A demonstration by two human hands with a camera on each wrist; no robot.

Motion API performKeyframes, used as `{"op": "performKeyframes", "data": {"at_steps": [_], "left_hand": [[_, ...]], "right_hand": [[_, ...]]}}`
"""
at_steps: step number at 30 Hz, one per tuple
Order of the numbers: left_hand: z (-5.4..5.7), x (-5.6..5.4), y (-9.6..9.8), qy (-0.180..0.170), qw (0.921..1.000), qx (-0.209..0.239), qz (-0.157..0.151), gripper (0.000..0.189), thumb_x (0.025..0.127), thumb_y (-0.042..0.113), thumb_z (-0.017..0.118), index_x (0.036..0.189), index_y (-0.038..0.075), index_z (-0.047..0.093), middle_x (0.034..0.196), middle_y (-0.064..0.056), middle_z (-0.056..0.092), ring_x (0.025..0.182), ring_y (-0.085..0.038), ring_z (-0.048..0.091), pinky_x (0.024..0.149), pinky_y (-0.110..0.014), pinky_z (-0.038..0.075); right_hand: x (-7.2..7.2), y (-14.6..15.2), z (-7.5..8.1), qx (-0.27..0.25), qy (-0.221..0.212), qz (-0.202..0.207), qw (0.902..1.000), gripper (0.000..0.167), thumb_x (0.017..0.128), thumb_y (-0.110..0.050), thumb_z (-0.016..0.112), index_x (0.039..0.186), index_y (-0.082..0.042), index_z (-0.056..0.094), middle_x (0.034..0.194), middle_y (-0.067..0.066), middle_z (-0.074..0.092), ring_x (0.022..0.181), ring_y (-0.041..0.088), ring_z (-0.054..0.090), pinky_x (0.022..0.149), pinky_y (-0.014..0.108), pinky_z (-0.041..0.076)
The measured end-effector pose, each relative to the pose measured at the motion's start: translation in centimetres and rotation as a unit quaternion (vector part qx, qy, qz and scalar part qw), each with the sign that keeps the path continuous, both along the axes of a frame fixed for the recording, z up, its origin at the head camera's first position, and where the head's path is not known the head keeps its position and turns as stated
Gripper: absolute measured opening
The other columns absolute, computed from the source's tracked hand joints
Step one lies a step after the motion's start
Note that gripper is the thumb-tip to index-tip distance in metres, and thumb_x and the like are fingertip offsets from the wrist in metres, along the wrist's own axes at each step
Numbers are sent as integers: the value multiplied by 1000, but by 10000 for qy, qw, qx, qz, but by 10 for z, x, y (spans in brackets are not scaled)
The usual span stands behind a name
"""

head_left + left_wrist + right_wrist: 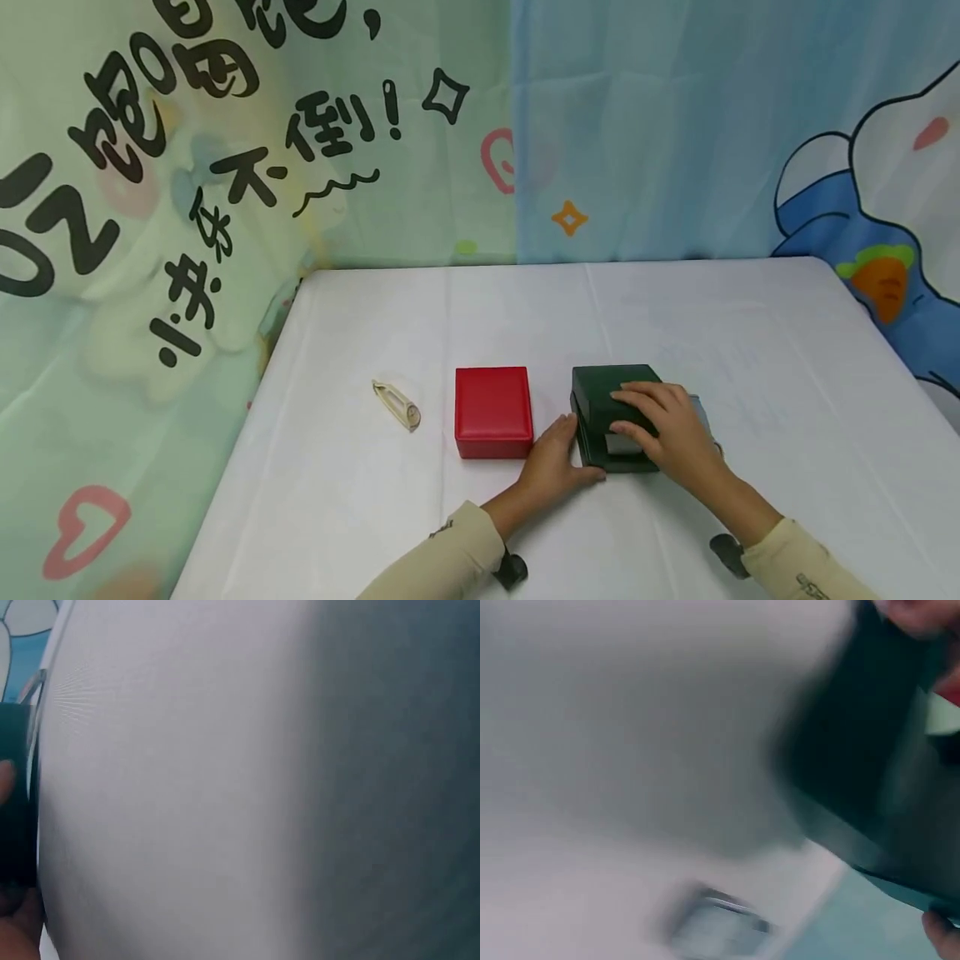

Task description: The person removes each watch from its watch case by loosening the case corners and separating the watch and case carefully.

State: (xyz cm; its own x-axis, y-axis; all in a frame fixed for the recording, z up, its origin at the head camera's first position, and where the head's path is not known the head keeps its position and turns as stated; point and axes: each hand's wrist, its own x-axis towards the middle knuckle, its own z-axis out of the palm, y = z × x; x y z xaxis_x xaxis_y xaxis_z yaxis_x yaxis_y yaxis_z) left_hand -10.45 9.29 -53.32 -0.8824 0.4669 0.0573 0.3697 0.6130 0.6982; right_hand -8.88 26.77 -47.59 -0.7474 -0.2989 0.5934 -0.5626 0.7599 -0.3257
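A dark green box sits on the table, with a gap and a pale patch showing at its front below the lid. My right hand holds the lid, fingers across the top and thumb at the front edge. Against the box's left side, my left hand grips the lower part, its thumb along the front bottom corner. Partly hidden behind the right hand lies a greyish metallic thing. It shows blurred in the right wrist view as a silvery item. The box's inside is hidden in the head view.
A closed red box stands just left of my left hand. Farther left lies a slim gold-coloured loop with a round end, perhaps a watch. A white cloth covers the table; printed curtains hang behind it.
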Motion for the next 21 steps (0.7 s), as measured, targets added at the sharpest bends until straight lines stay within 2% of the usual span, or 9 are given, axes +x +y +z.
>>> {"op": "performKeyframes", "data": {"at_steps": [2,5,9,14,15,16,17,19,21], "left_hand": [[-1,1,-3,88,10000,3,-2,63,75,25,75,128,1,50,129,-10,55,123,-22,48,100,-28,41],[0,0,-7,362,9993,71,4,52,76,18,74,122,2,56,123,-10,59,119,-23,52,97,-29,43],[2,-2,-12,423,9987,240,116,50,76,14,73,122,1,56,123,-11,59,119,-25,52,97,-31,43],[2,0,-14,192,9997,67,146,51,79,15,70,124,0,54,126,-11,57,121,-24,50,98,-32,42],[2,1,-13,176,9998,-42,117,51,80,17,69,126,0,52,127,-10,56,122,-24,49,99,-32,42],[3,2,-12,171,9997,-165,87,52,81,18,67,127,0,51,128,-10,55,123,-23,48,99,-31,41],[3,3,-11,189,9994,-269,49,52,82,19,66,128,1,50,128,-9,55,124,-23,47,100,-31,41],[6,4,-10,179,9989,-441,-13,53,83,21,64,129,1,48,130,-8,54,125,-22,46,101,-30,40],[8,5,-9,157,9981,-595,-62,54,83,23,63,129,1,47,130,-8,53,125,-22,45,101,-30,40]], "right_hand": [[10,-1,-13,76,314,-66,9995,50,86,-50,43,98,-6,65,104,16,57,91,33,47,79,46,37],[18,-6,-25,244,509,-285,9980,51,87,-52,39,95,-9,65,104,15,57,89,31,48,76,44,40],[14,-12,-23,279,276,-304,9988,52,88,-51,37,97,-7,64,107,17,56,92,34,47,76,48,42],[13,-13,-21,346,36,-200,9992,53,86,-52,37,96,-7,64,106,17,55,91,33,46,74,48,44],[13,-13,-21,342,-10,-205,9992,52,85,-52,38,96,-7,64,107,17,55,91,33,46,74,48,44],[14,-12,-22,340,-62,-223,9992,46,85,-49,46,96,-7,64,107,17,55,91,33,45,74,48,44],[15,-12,-22,329,-108,-235,9991,45,84,-48,48,97,-7,64,107,17,54,92,33,45,74,48,44],[16,-10,-22,310,-159,-253,9991,38,81,-42,58,97,-8,64,108,17,54,92,33,45,75,49,43],[15,-9,-23,299,-172,-246,9991,36,79,-39,62,97,-8,64,108,16,54,92,33,45,75,49,43]]}}
